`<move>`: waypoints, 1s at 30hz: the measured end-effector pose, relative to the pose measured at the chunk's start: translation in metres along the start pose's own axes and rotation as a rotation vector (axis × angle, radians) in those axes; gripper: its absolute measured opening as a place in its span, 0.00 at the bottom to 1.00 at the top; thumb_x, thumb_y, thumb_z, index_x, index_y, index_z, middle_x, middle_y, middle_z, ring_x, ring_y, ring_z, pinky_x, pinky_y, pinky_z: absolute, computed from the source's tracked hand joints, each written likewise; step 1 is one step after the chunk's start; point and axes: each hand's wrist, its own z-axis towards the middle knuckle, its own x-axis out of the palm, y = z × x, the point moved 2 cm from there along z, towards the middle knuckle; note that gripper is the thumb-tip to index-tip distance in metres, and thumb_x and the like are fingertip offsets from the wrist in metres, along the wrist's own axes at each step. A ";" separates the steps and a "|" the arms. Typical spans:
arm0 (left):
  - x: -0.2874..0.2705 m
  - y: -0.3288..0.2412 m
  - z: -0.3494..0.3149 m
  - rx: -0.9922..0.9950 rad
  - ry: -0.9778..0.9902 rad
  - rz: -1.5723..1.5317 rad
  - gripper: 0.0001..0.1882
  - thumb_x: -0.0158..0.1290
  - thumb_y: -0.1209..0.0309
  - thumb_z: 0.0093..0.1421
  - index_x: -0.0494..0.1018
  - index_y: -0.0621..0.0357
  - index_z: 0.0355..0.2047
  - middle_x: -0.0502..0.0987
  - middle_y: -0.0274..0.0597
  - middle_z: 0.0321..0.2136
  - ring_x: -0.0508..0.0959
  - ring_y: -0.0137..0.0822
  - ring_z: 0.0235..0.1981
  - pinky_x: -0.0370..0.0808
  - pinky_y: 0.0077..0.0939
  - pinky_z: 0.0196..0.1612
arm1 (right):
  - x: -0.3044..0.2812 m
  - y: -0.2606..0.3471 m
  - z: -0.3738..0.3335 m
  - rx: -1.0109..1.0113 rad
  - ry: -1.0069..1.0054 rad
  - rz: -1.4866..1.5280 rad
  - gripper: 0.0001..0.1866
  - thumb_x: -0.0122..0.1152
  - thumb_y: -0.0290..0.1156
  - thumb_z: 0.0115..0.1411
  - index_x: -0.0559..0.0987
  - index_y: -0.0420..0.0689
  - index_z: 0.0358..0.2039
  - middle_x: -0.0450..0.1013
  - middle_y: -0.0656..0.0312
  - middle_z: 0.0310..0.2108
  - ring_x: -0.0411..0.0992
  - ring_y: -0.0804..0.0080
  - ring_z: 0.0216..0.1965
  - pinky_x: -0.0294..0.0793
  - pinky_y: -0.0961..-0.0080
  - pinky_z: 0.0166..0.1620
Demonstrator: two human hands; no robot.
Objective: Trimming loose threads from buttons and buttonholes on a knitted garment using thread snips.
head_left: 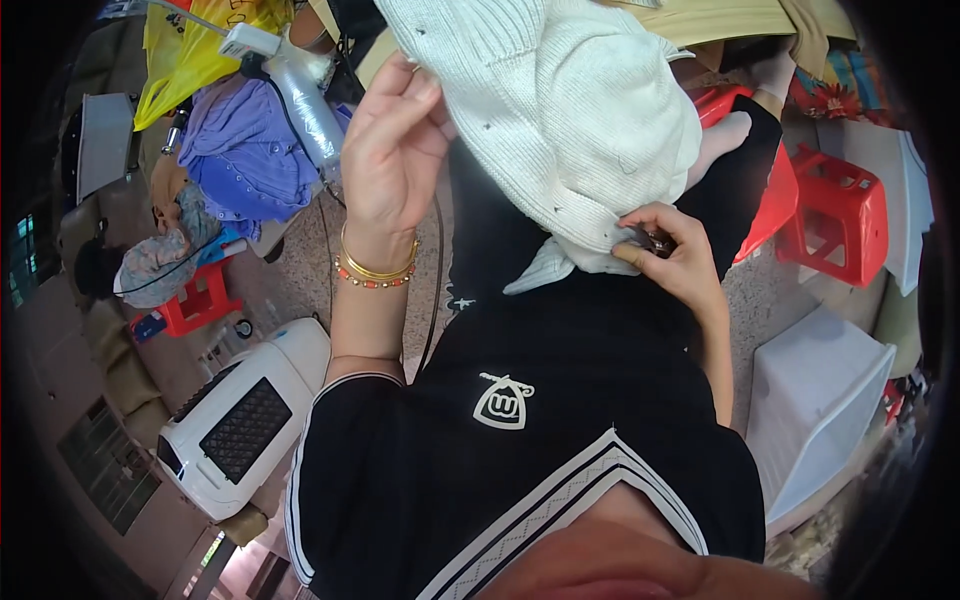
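Observation:
A white knitted garment (610,110) with ribbed parts and small dark specks lies bunched over my lap. At its left edge is my left hand (395,150), palm turned up and fingers curled. Thumb and fingertips come together there, and whatever they pinch is too small to make out. My right hand (680,255) is closed at the garment's lower right edge. In its fingers is a small dark, shiny metal tool (657,241), mostly hidden by the hand, so its kind does not show. A pointed white knitted flap (540,268) hangs beside it.
A purple buttoned garment (245,150) and a yellow plastic bag (200,50) lie at the upper left. Red stools (835,215) stand at right, near a white bin (815,400). A white-and-black machine (245,420) is at lower left. A dark cable (432,290) hangs by my left forearm.

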 end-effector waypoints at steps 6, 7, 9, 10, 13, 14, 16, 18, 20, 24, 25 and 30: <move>-0.012 0.002 0.006 -0.008 0.164 -0.179 0.18 0.41 0.67 0.72 0.67 0.65 0.57 0.78 0.45 0.49 0.79 0.36 0.47 0.75 0.33 0.53 | -0.018 0.029 0.009 -0.123 0.031 -0.036 0.23 0.77 0.29 0.45 0.81 0.42 0.43 0.69 0.71 0.27 0.62 0.85 0.25 0.61 0.85 0.29; -0.014 0.002 0.008 -0.010 0.147 -0.151 0.18 0.41 0.66 0.72 0.68 0.64 0.56 0.78 0.44 0.47 0.80 0.35 0.46 0.75 0.33 0.52 | -0.019 0.038 0.014 -0.115 0.010 -0.014 0.23 0.77 0.29 0.45 0.80 0.42 0.44 0.68 0.71 0.27 0.62 0.85 0.25 0.61 0.85 0.30; -0.009 0.001 0.009 -0.010 0.079 -0.069 0.17 0.42 0.66 0.72 0.69 0.64 0.55 0.79 0.43 0.46 0.81 0.34 0.44 0.76 0.31 0.50 | -0.022 0.051 0.028 -0.276 -0.091 0.032 0.23 0.74 0.26 0.46 0.80 0.41 0.45 0.64 0.70 0.27 0.61 0.83 0.28 0.59 0.86 0.30; -0.006 0.002 0.008 -0.009 0.092 -0.069 0.17 0.42 0.67 0.72 0.69 0.64 0.55 0.79 0.43 0.47 0.81 0.33 0.44 0.77 0.31 0.49 | -0.026 0.056 0.035 -0.376 -0.137 0.007 0.22 0.73 0.25 0.46 0.80 0.41 0.44 0.65 0.69 0.28 0.62 0.83 0.28 0.59 0.85 0.30; -0.005 0.002 0.007 0.036 0.007 0.014 0.17 0.44 0.66 0.71 0.70 0.66 0.54 0.80 0.42 0.44 0.81 0.31 0.41 0.77 0.28 0.46 | -0.028 0.105 0.058 -0.519 -0.168 -0.242 0.19 0.70 0.24 0.51 0.81 0.42 0.45 0.67 0.66 0.28 0.63 0.79 0.28 0.60 0.83 0.29; -0.003 0.001 0.008 0.046 -0.003 0.065 0.18 0.45 0.66 0.71 0.71 0.66 0.53 0.80 0.41 0.43 0.81 0.30 0.39 0.76 0.26 0.45 | -0.027 0.121 0.064 -0.588 -0.206 -0.329 0.20 0.70 0.24 0.51 0.82 0.44 0.47 0.68 0.65 0.28 0.65 0.77 0.28 0.62 0.82 0.29; -0.003 0.000 0.009 0.065 -0.006 0.126 0.18 0.45 0.65 0.71 0.71 0.67 0.52 0.80 0.40 0.40 0.80 0.28 0.36 0.76 0.25 0.43 | -0.019 0.138 0.078 -0.746 -0.242 -0.366 0.21 0.72 0.23 0.49 0.82 0.44 0.47 0.69 0.63 0.28 0.68 0.75 0.29 0.65 0.80 0.30; -0.001 0.001 0.011 0.082 -0.012 0.186 0.18 0.46 0.65 0.71 0.72 0.67 0.51 0.80 0.39 0.38 0.80 0.26 0.34 0.76 0.23 0.41 | -0.013 0.143 0.093 -0.836 -0.286 -0.423 0.22 0.74 0.26 0.47 0.83 0.47 0.46 0.70 0.63 0.27 0.70 0.73 0.27 0.68 0.77 0.29; 0.004 0.003 0.012 0.132 -0.053 0.239 0.17 0.47 0.65 0.70 0.73 0.68 0.50 0.80 0.37 0.34 0.78 0.23 0.31 0.75 0.19 0.38 | -0.009 0.145 0.105 -0.911 -0.328 -0.496 0.22 0.75 0.28 0.46 0.84 0.50 0.46 0.70 0.65 0.27 0.69 0.73 0.24 0.68 0.76 0.27; 0.001 0.007 0.014 0.166 -0.034 0.264 0.17 0.47 0.66 0.70 0.73 0.68 0.49 0.79 0.36 0.33 0.78 0.22 0.31 0.74 0.17 0.37 | -0.002 0.162 0.103 -0.811 -0.272 -0.585 0.21 0.72 0.21 0.50 0.84 0.43 0.47 0.72 0.62 0.31 0.71 0.75 0.31 0.70 0.81 0.33; 0.000 0.005 0.013 0.188 -0.001 0.287 0.17 0.47 0.65 0.70 0.74 0.69 0.48 0.79 0.35 0.33 0.77 0.22 0.31 0.74 0.17 0.37 | 0.000 0.166 0.105 -0.836 -0.259 -0.573 0.20 0.72 0.21 0.50 0.84 0.43 0.46 0.72 0.62 0.30 0.70 0.74 0.30 0.70 0.81 0.33; 0.004 0.006 0.016 0.178 -0.036 0.452 0.17 0.46 0.66 0.70 0.74 0.68 0.49 0.76 0.29 0.30 0.69 0.17 0.26 0.66 0.12 0.31 | -0.001 0.165 0.108 -0.827 -0.246 -0.595 0.19 0.71 0.22 0.50 0.84 0.43 0.46 0.72 0.62 0.30 0.71 0.75 0.30 0.69 0.80 0.33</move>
